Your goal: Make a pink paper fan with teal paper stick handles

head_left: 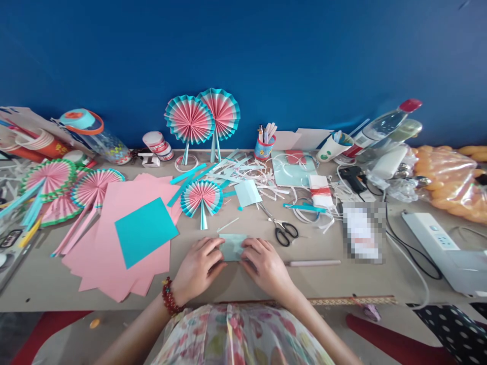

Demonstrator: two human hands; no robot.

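A small pale blue-green paper (231,247) lies at the table's front, between my two hands. My left hand (200,266) has its fingers curled on the paper's left edge, with the thumb close to the near edge. On the right edge, my right hand (264,263) holds the paper the same way, fingers bent over it. Just beyond the hands stands a small pleated paper fan (201,199) in pink, white and teal. Black-handled scissors (285,232) rest beyond my right hand, and a pale pen-like stick (314,263) lies beside it.
Pink sheets (102,243) with a teal square (146,232) on top spread to the left. Paper strips (243,170) are scattered behind. Two larger fans (189,119) lean on the blue wall. A glue gun (353,178), bottle (384,129) and power strip (437,233) are at right.
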